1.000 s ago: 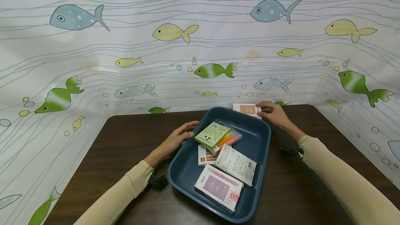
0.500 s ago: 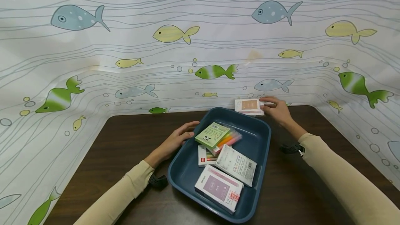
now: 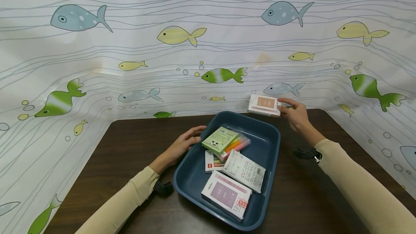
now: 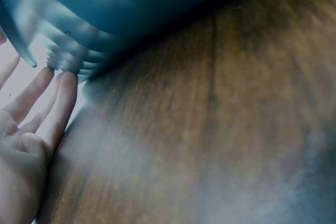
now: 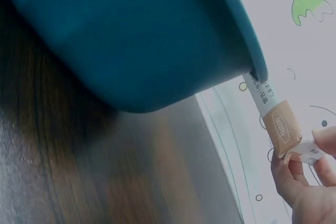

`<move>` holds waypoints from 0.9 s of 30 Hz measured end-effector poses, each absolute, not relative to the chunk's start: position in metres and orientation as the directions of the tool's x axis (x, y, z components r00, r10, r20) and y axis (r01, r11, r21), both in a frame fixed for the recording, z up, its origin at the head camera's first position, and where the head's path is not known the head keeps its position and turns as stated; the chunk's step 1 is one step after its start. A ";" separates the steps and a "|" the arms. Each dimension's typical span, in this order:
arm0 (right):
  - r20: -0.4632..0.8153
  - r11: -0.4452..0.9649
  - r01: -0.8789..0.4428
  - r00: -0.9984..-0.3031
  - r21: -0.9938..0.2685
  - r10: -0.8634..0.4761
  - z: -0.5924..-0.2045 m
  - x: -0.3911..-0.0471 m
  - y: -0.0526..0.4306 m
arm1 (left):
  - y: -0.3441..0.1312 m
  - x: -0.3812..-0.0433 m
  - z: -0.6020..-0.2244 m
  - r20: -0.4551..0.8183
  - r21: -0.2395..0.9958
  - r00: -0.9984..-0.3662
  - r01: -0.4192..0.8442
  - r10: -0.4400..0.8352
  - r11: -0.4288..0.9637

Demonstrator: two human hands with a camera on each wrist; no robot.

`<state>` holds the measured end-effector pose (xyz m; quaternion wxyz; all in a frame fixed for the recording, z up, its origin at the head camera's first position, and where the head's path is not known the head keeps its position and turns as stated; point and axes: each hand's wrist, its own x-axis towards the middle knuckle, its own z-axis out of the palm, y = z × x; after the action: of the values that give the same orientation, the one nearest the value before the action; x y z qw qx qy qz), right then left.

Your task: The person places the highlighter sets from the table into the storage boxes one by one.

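My left hand (image 3: 180, 146) rests against the left side of a dark blue plastic bin (image 3: 192, 178). In the left wrist view its fairly straight fingers (image 4: 64, 98) touch the ribbed outer wall. Beyond the bin's far right corner, my right hand (image 3: 297, 117) pinches one end of a small white box with an orange-brown label (image 3: 264, 104). The right wrist view shows the box's lettered side and a torn flap (image 5: 308, 152) by the thumb, with part of the box hidden behind the bin's rim.
Inside the bin lie a green box (image 3: 220, 139), a clear packet of coloured sticks (image 3: 238, 144), a red-marked white box (image 3: 209, 163), a white printed packet (image 3: 245, 170) and a purple-labelled box (image 3: 224, 194). Brown wooden table (image 3: 136, 147) surrounds it; fish-patterned sheeting (image 3: 130, 17) rises behind.
My right hand has raised the orange-labelled box from behind the bin's far rim and shifted it slightly right. My left hand and the bin stay in place.
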<state>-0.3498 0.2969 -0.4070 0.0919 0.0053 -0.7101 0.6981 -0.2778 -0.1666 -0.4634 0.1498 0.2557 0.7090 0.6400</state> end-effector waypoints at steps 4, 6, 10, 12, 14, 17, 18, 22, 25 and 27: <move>0.108 -0.053 -0.115 -0.987 -0.992 0.116 -0.403 -0.347 0.295 | -0.167 -0.277 -0.464 0.111 0.985 -0.822 0.165 0.558 0.048; 0.105 -0.074 -0.113 -0.989 -0.991 0.106 -0.401 -0.346 0.295 | -0.167 -0.277 -0.464 0.111 0.985 -0.822 0.164 0.559 0.046; 0.118 -0.105 -0.124 -0.991 -0.987 0.059 -0.395 -0.342 0.295 | -0.167 -0.277 -0.463 0.117 0.984 -0.821 0.171 0.560 0.045; 0.128 -0.100 -0.129 -0.992 -0.987 0.022 -0.392 -0.339 0.294 | -0.167 -0.277 -0.463 0.119 0.984 -0.820 0.174 0.560 0.044; 0.138 -0.089 -0.136 -0.990 -0.987 -0.024 -0.390 -0.335 0.294 | -0.166 -0.278 -0.463 0.119 0.984 -0.819 0.174 0.562 0.046; 0.154 -0.063 -0.148 -0.982 -0.987 -0.106 -0.388 -0.328 0.293 | -0.166 -0.278 -0.463 0.120 0.983 -0.818 0.177 0.563 0.048; 0.161 -0.061 -0.154 -0.977 -0.986 -0.138 -0.387 -0.326 0.293 | -0.166 -0.278 -0.463 0.120 0.983 -0.818 0.179 0.563 0.050; 0.175 -0.066 -0.163 -0.951 -0.984 -0.255 -0.386 -0.317 0.292 | -0.166 -0.279 -0.463 0.124 0.982 -0.818 0.184 0.562 0.052; 0.172 -0.057 -0.163 -0.927 -0.985 -0.334 -0.386 -0.311 0.290 | -0.166 -0.279 -0.463 0.126 0.982 -0.817 0.185 0.563 0.049; 0.166 -0.036 -0.165 -0.909 -0.986 -0.382 -0.387 -0.308 0.289 | -0.166 -0.278 -0.464 0.126 0.982 -0.817 0.185 0.563 0.048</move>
<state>-0.3077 0.2892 -0.3867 -0.0785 0.1984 -0.6898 0.6919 -0.2784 -0.1656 -0.4636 0.1483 0.2638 0.7085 0.6375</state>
